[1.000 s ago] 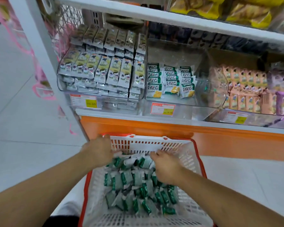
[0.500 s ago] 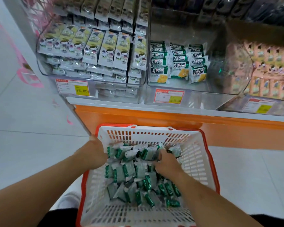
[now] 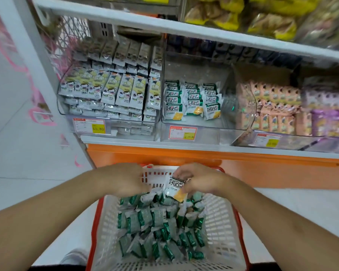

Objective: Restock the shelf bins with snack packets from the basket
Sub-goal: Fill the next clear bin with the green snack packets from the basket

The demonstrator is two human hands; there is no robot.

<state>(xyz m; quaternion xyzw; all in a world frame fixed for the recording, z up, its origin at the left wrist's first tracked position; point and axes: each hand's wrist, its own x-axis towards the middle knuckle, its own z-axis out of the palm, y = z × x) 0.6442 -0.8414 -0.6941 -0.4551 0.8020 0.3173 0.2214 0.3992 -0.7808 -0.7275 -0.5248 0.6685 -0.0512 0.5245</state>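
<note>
A white basket with a red rim point(image 3: 221, 222) stands on the floor below the shelf, holding several green-and-white snack packets point(image 3: 157, 227). My right hand point(image 3: 201, 179) pinches one snack packet point(image 3: 174, 187) face up, lifted just above the far end of the pile. My left hand point(image 3: 125, 179) hovers beside it over the basket's far left corner, fingers bent downward towards the pile; its fingertips are hidden, so a hold cannot be seen. Straight above, the clear middle shelf bin point(image 3: 239, 122) carries rows of the same packets point(image 3: 192, 100) in its left part.
The left bin point(image 3: 67, 114) is packed with yellow-and-white packets. Peach and purple packets point(image 3: 272, 106) fill the bins at right. An upper shelf board point(image 3: 164, 28) overhangs the bins. An orange base panel point(image 3: 262, 169) runs behind the basket. Pale floor tiles point(image 3: 18, 153) lie to the left.
My right hand has come up out of the pile with one packet turned face up. My left hand has shifted right, away from the basket's left side. The view has tilted upward.
</note>
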